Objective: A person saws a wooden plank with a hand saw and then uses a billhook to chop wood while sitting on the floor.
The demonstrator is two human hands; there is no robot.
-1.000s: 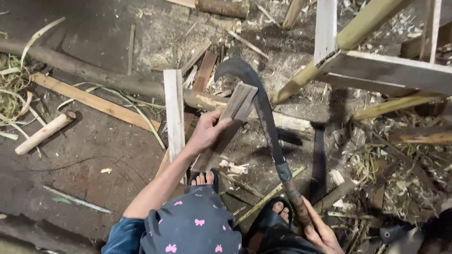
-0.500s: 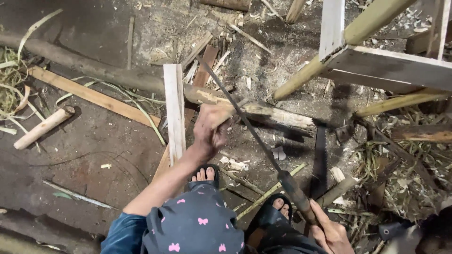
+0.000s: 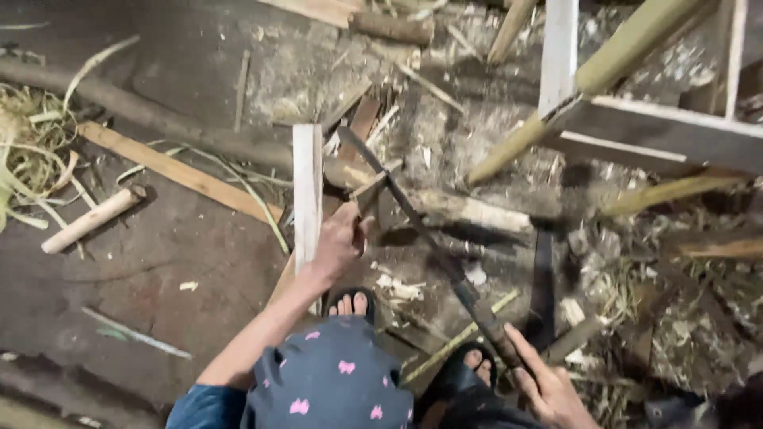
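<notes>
**Blade on wood piece**

My left hand (image 3: 340, 242) grips a short wood piece (image 3: 373, 191), held upright on a log (image 3: 469, 213). My right hand (image 3: 548, 389) grasps the long blade's (image 3: 413, 214) handle; its edge meets the piece. White slat (image 3: 307, 191) just beside.

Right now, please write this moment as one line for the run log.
left hand: holds small wood piece on the log | right hand: grips long blade by its handle | blade edge: on the wood piece

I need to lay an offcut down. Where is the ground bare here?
Bare floor lies between the short round stick, the white slat and the left hand. Right of the blade, shavings and bamboo poles crowd the ground.
</notes>
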